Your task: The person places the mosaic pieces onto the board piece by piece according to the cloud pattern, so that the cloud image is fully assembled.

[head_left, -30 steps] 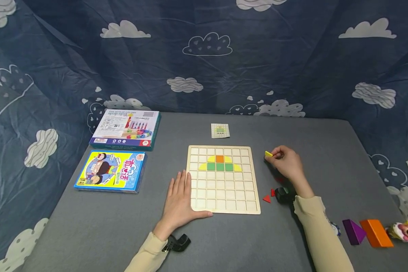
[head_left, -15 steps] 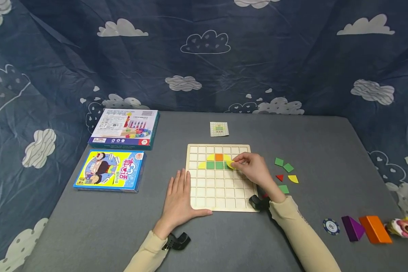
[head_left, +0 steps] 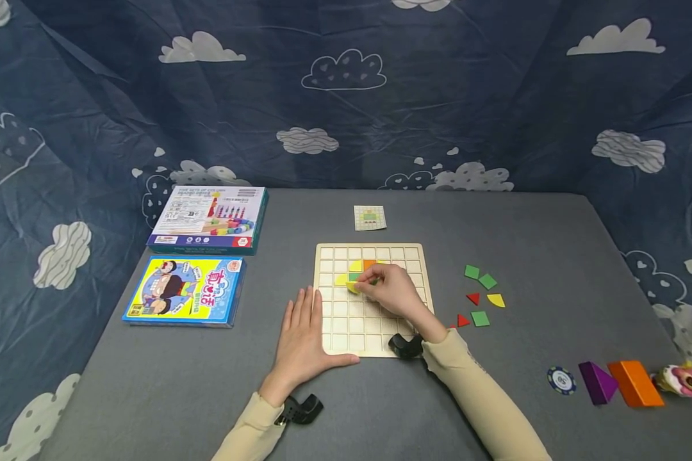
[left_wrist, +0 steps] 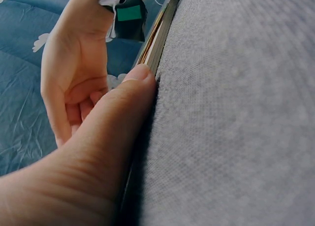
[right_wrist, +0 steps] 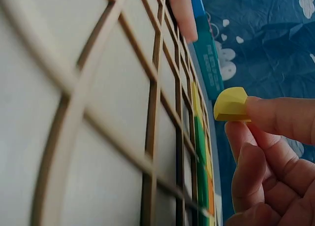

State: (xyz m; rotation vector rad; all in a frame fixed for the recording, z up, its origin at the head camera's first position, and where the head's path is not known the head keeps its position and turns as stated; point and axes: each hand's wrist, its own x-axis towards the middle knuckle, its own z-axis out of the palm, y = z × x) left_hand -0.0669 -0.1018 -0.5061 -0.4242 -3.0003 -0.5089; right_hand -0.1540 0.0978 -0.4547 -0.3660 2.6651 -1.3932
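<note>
A wooden grid board (head_left: 375,326) lies on the grey table, with yellow, green and orange tiles set in its upper cells. My right hand (head_left: 393,291) pinches a yellow quarter-circle tile (right_wrist: 231,104) between thumb and fingers, over the board just below the green tile (head_left: 354,276). In the right wrist view the tile is held off the grid, its curved edge outward. My left hand (head_left: 301,336) lies flat with fingers straight along the board's left edge, thumb (left_wrist: 140,76) against the near edge. My right hand hides part of the placed tiles.
Loose green, red and yellow tiles (head_left: 480,318) lie right of the board. A small pattern card (head_left: 370,218) sits behind it. Two boxes (head_left: 184,291) are at left. A poker chip (head_left: 562,380), purple block (head_left: 598,383), orange block (head_left: 636,383) and figurine (head_left: 686,380) stand at right.
My right hand has carried the yellow tile from right of the board leftward over the grid, uncovering the loose tiles. My left hand has stayed in place.
</note>
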